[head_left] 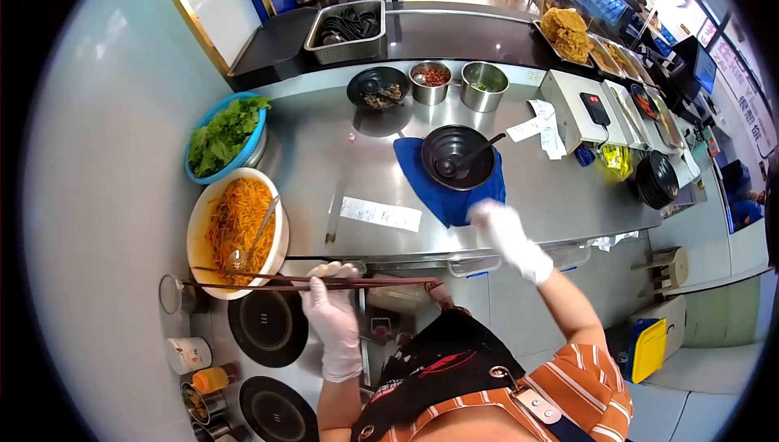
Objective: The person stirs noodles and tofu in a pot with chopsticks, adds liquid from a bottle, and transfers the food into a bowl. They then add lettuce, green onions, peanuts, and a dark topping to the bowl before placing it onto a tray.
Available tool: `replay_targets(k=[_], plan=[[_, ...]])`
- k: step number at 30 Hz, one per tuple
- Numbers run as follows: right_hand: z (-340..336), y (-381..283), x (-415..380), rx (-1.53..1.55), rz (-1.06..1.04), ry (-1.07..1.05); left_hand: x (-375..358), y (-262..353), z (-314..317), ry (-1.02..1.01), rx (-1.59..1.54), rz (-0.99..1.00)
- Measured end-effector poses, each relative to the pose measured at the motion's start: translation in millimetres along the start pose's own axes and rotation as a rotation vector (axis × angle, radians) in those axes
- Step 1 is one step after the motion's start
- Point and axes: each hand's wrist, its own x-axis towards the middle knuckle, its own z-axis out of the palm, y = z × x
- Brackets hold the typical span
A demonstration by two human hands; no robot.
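My left hand [330,306], in a white glove, grips a pair of long dark chopsticks [268,281] held level, their tips over the rim of a cream bowl of shredded carrot [236,231] that has a metal spoon in it. My right hand [505,235], also gloved and blurred, hovers at the near edge of a blue cloth [442,198]; it holds nothing that I can make out. A black bowl [457,156] with a ladle in it sits on that cloth. A paper slip [380,214] lies on the steel counter [324,158] between the two hands.
A blue basket of lettuce [225,135] stands at far left. Behind are a black bowl [377,88], two steel pots [431,82], a steel tray [347,30], a white scale [578,109], stacked black bowls [656,182] and trays of fried food [565,34]. Induction hobs [268,327] lie below left.
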Motion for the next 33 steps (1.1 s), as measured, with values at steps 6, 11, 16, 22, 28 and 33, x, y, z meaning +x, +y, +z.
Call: replay_targets(k=[6, 11, 16, 22, 28, 33], plan=[[66.0, 157.1, 147.9, -0.285, 0.191, -0.037, 22.8, -28.9, 36.8, 0.133, 0.128, 0.01], [83.0, 206.2, 163.9, -0.612, -0.159, -0.313, 31.7, -61.3, 58.6, 0.211, 0.117, -0.026], [-36.9, 188.0, 139.6, -0.234, -0.063, -0.316, 45.8, -79.4, 73.2, 0.279, 0.163, -0.039], [-14.2, 264.0, 53.0, 0.31, 0.289, -0.503, 59.4, -101.5, 87.3, 0.275, 0.172, -0.058], [1.1, 259.3, 49.7, 0.426, 0.386, -0.441, 65.0, -112.0, 107.6, 0.208, 0.162, -0.101], [-36.8, 192.7, 66.7, 0.24, 0.286, -0.023, 73.4, -91.8, 129.9, 0.084, 0.194, -0.105]])
